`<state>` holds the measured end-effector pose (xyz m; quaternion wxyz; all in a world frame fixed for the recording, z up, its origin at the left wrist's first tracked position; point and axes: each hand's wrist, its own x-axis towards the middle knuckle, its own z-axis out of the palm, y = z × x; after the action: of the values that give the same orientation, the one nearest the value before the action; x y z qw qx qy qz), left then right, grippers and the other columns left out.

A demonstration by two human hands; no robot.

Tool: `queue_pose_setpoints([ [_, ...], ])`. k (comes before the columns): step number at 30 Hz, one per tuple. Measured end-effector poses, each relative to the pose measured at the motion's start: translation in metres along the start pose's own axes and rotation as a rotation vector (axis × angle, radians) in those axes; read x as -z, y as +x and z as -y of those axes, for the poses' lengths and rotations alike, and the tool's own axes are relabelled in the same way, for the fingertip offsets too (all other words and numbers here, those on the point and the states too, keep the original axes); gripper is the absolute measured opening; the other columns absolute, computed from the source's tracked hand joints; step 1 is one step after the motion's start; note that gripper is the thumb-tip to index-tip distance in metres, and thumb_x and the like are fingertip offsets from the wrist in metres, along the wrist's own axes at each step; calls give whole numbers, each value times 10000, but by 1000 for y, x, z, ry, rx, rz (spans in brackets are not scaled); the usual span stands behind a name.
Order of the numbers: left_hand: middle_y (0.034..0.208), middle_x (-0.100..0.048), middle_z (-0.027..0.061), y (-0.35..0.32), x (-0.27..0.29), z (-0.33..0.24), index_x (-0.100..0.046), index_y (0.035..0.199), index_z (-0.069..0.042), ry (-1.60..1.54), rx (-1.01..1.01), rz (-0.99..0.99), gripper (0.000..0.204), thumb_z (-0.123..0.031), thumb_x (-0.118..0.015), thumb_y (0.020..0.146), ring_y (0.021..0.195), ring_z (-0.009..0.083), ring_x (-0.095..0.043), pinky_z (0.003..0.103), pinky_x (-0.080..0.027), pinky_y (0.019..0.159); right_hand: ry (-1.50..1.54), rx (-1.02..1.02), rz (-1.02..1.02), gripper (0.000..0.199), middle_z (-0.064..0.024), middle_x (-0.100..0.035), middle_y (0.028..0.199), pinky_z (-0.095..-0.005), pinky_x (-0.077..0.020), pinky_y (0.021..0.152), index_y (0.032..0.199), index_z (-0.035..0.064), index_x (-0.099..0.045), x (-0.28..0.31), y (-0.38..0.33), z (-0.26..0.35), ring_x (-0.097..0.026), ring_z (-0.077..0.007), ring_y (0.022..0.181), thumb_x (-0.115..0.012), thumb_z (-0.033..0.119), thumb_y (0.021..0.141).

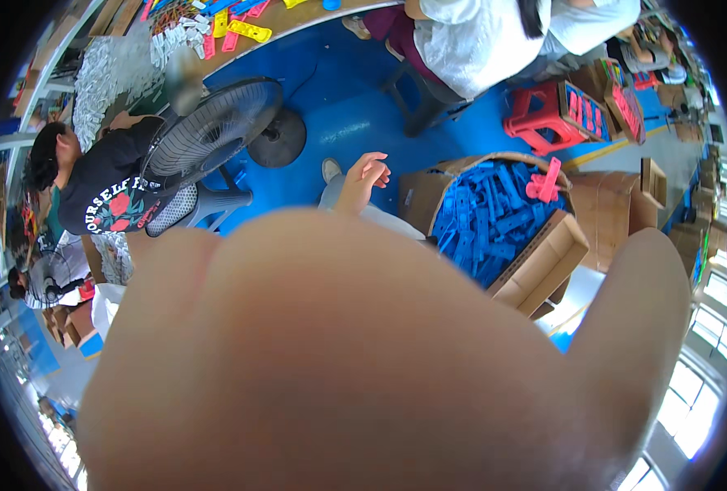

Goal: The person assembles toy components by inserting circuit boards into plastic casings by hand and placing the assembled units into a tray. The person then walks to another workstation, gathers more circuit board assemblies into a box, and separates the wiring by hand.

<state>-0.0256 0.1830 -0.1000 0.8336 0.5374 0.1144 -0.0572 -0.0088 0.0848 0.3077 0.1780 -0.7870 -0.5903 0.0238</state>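
Blue parts: lying heaped in a cardboard box on the floor, long axes running every way
Hand in the open: hanging just left of the box, grip spread, holding nothing; which hand, cannot tell
Blurred hand: covering the lens, grip unreadable
Red piece: resting on the heap's far edge
Fan: standing further left

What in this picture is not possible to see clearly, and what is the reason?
- Head view: a big blurred hand close to the lens covers the lower half. Whether it is the left or right hand, and whether it holds anything, cannot be told.
- Small open hand: its forearm is hidden behind the big hand.
- Cardboard box of blue parts: its lower corner is hidden the same way.
- Coloured parts on the table: too small, cut off by the top edge.
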Motion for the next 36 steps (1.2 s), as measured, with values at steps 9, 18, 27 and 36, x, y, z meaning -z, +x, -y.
queue_pose_setpoints([
  [9,977,-621,81,71,89,-96,-555,1237,-53,-39,-126,-99,274,-171,-527,991,873,146,-589,289,-492,791,-160,248,-28,265,-55,-521,677,-359,-413,442,928,33,-656,12,164,-38,-544,-242,611,-707,125,685],
  [18,987,-639,49,76,133,-173,-583,1206,-35,89,-163,-202,267,-139,-560,962,903,127,-575,272,-478,812,-204,491,206,281,-75,-572,666,-383,-445,528,1006,98,-664,-6,312,-123,-604,-282,637,-672,151,729],
  [27,1220,-578,103,38,153,-273,-523,1307,-1,-127,-224,-123,345,-35,-496,965,1148,188,-544,330,-422,1001,140,88,571,271,-152,-705,924,-398,-525,754,1062,38,-675,-216,474,-357,-681,-306,858,-643,222,866],
  [36,1207,-562,215,73,141,-274,-511,1294,33,-336,-676,-637,385,-61,-499,921,1122,337,-552,467,-412,999,32,272,93,290,-207,-667,1024,-481,-500,859,1031,4,-647,-393,766,-404,-623,-395,990,-655,234,854],
])
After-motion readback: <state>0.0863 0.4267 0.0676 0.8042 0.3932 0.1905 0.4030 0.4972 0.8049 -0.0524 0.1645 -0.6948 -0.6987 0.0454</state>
